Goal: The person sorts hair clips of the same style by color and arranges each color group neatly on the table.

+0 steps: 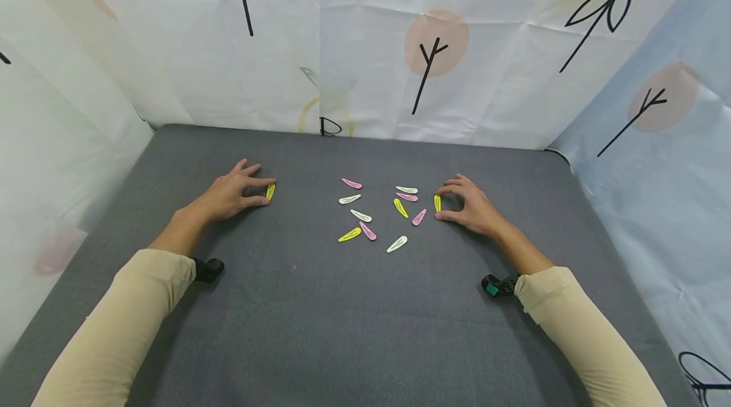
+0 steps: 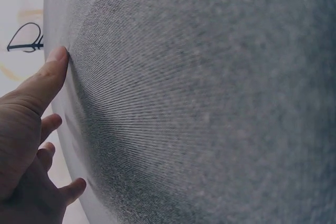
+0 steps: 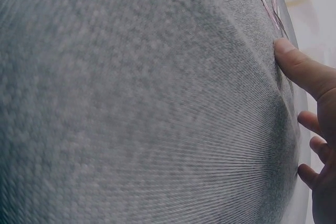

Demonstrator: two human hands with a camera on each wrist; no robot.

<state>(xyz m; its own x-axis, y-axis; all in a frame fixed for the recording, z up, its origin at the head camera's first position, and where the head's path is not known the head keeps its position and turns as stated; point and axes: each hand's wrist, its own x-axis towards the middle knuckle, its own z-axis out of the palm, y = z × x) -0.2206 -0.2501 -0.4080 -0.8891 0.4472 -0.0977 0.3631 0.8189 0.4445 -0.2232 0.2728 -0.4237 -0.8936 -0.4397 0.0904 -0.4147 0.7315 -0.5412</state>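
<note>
With thumb and forefinger, my left hand (image 1: pixel 231 194) pinches a yellow snap hair clip (image 1: pixel 271 192) at the left of the table. On the other side my right hand (image 1: pixel 471 207) grips a second yellow hair clip (image 1: pixel 437 203) between thumb and fingertips, just right of the loose clips. Between the hands lie several pink, white and yellow clips, among them a pink clip (image 1: pixel 351 183), a white clip (image 1: pixel 396 244) and a yellow clip (image 1: pixel 349 235). In the wrist views the thumbs show, but the held clips are hidden.
A dark grey cloth covers the table (image 1: pixel 342 331). White printed sheets (image 1: pixel 371 45) hang along its back and sides. Each wrist wears a black camera strap, seen by the left camera (image 1: pixel 209 270) and the right camera (image 1: pixel 499 286).
</note>
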